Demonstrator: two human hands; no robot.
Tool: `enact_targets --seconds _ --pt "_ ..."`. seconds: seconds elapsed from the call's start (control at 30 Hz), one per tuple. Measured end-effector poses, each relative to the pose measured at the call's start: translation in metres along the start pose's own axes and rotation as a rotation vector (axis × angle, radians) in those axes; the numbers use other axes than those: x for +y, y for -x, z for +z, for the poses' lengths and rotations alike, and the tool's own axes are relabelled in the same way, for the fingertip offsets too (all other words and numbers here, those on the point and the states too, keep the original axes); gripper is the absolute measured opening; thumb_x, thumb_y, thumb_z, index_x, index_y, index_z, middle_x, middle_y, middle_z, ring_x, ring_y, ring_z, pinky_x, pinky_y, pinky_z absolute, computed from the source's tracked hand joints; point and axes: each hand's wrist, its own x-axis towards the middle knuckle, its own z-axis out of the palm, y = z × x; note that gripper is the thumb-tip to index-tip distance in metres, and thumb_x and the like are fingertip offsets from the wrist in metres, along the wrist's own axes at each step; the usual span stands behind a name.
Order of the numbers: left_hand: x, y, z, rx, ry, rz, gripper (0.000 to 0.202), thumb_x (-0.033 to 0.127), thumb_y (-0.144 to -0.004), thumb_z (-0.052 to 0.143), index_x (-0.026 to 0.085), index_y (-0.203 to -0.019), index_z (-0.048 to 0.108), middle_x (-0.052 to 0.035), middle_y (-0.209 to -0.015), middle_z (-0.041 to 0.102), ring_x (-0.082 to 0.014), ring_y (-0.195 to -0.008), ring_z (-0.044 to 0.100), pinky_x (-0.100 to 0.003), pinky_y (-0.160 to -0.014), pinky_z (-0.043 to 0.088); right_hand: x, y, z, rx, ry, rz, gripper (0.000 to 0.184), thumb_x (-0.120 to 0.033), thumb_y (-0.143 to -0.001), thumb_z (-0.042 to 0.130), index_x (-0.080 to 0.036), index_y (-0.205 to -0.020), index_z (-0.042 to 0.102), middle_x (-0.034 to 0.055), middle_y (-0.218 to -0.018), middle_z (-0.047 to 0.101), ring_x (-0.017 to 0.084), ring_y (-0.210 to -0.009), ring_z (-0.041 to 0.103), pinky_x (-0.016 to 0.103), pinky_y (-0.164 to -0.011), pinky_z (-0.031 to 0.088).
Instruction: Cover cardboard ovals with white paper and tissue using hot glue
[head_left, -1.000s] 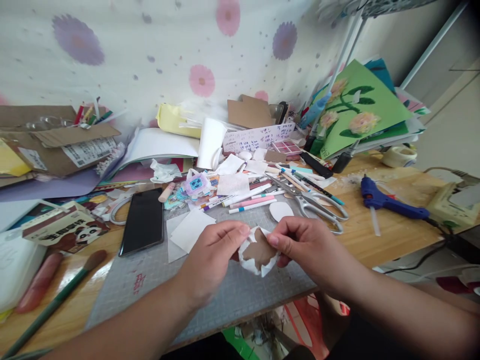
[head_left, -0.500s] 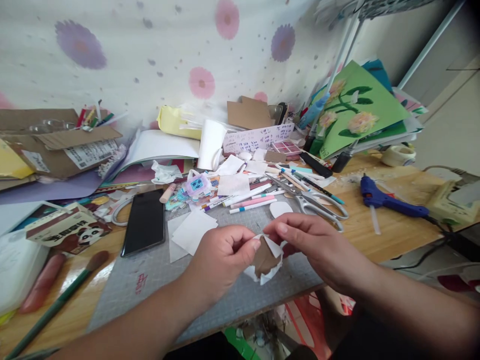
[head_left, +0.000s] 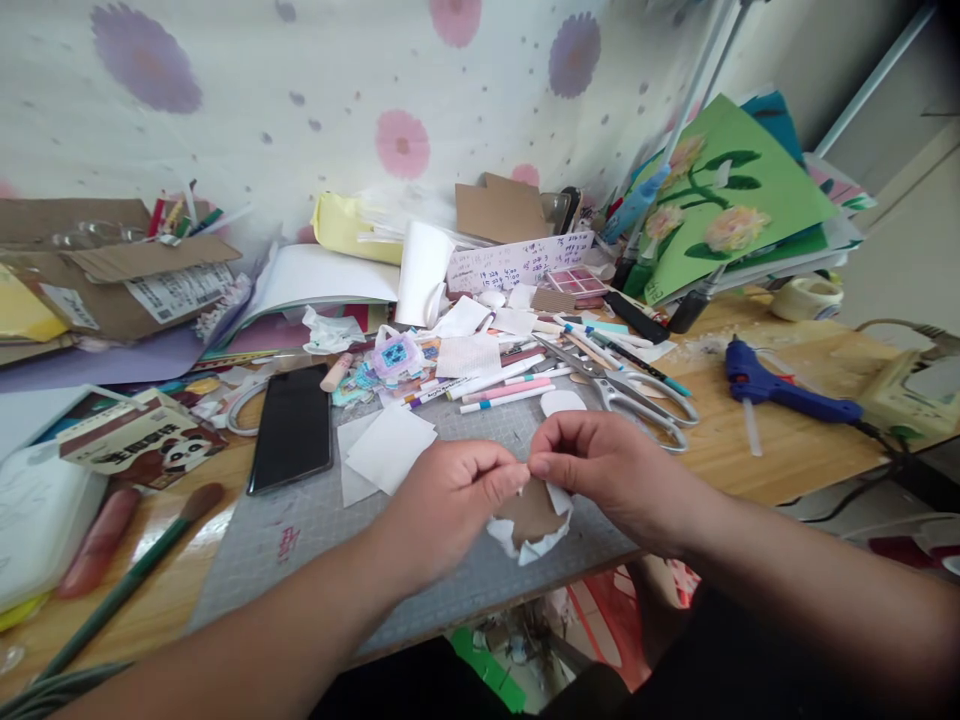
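Both my hands meet over the grey cutting mat (head_left: 315, 520) near the desk's front edge. My left hand (head_left: 450, 500) and my right hand (head_left: 600, 470) each pinch the top edge of a small brown and white paper piece (head_left: 534, 520), fingertips almost touching. The piece hangs below my fingers, brown face toward me, white rim around it. Loose white paper squares (head_left: 386, 450) lie on the mat just left of my left hand. A white oval cut-out (head_left: 562, 402) lies just beyond my right hand.
Scissors (head_left: 637, 395), several markers (head_left: 506, 385) and paper scraps crowd the desk's middle. A black phone (head_left: 291, 430) lies left of the mat, a blue glue gun (head_left: 780, 395) to the right. A cardboard box (head_left: 112, 280), a green flower card (head_left: 720, 200) and a paintbrush (head_left: 127, 580) surround them.
My fingertips have come together at the paper piece's top edge, and the piece has turned so its brown face hangs flatter below them. The view shifted slightly.
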Motion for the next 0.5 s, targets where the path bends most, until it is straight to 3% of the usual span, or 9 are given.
enact_targets --seconds 0.17,0.3,0.5 --pt "-0.004 -0.001 0.001 -0.067 0.473 -0.164 0.037 0.051 -0.082 0.050 0.015 -0.078 0.058 -0.0030 -0.064 0.061 -0.0177 -0.059 0.061 -0.028 -0.055 0.048 0.011 -0.003 -0.002 0.097 -0.113 -0.005 0.017 -0.032 -0.075 0.064 -0.018 -0.069 0.055 -0.0037 -0.061 0.052 0.010 -0.054 0.046 0.023 -0.052 0.036" --pt "-0.006 -0.002 0.005 -0.037 0.403 -0.141 0.035 0.048 -0.083 0.051 0.015 -0.074 0.057 -0.0010 -0.062 0.060 -0.0181 -0.058 0.065 -0.028 -0.055 0.050 0.012 0.000 -0.001 0.148 -0.251 -0.013 0.020 -0.034 -0.075 0.067 -0.018 -0.070 0.057 -0.0046 -0.058 0.052 0.009 -0.052 0.045 0.022 -0.051 0.036" --pt "-0.006 -0.004 0.004 0.004 0.195 -0.070 0.035 0.046 -0.086 0.047 0.016 -0.071 0.056 0.0016 -0.065 0.058 -0.0152 -0.054 0.064 -0.024 -0.050 0.049 0.006 0.008 -0.005 0.017 -0.475 0.039 0.030 -0.044 -0.082 0.059 -0.015 -0.081 0.066 0.0028 -0.069 0.061 0.014 -0.063 0.056 0.027 -0.058 0.046"
